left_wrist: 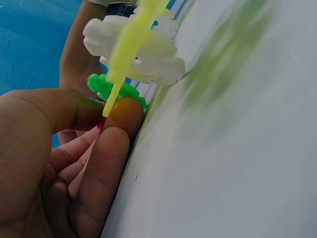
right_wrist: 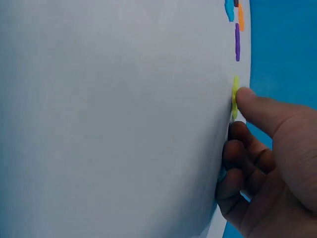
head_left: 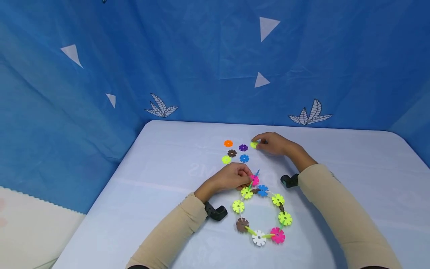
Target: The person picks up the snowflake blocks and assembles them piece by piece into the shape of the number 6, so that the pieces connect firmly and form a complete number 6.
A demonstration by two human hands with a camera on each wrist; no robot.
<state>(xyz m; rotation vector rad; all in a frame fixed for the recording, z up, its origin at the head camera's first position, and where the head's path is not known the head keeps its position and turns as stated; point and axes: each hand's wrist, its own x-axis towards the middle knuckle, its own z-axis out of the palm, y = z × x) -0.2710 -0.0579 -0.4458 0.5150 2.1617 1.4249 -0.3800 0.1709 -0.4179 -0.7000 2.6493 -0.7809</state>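
My left hand (head_left: 231, 176) pinches a pink notched disc (head_left: 254, 180), with a blue disc on edge slotted at its top and a green one below it. This pink disc joins a ring of interlocked discs, whose white disc (head_left: 259, 238) lies at the near side. In the left wrist view, a green disc (left_wrist: 130, 92) and a yellow disc (left_wrist: 130, 47) stand close by the fingertips. Farther back, my right hand (head_left: 273, 144) holds a loose yellow-green disc (head_left: 253, 145) at its edge between thumb and finger, low at the tabletop; the finger behind it is partly hidden.
Loose discs lie left of my right hand: orange (head_left: 228, 143), purple (head_left: 243, 148), brown (head_left: 231, 153), blue (head_left: 244, 158) and yellow-green (head_left: 226, 160). The white table (head_left: 151, 164) meets a blue patterned curtain (head_left: 215, 63) at the back. Black wrist devices (head_left: 216, 212) jut below both wrists.
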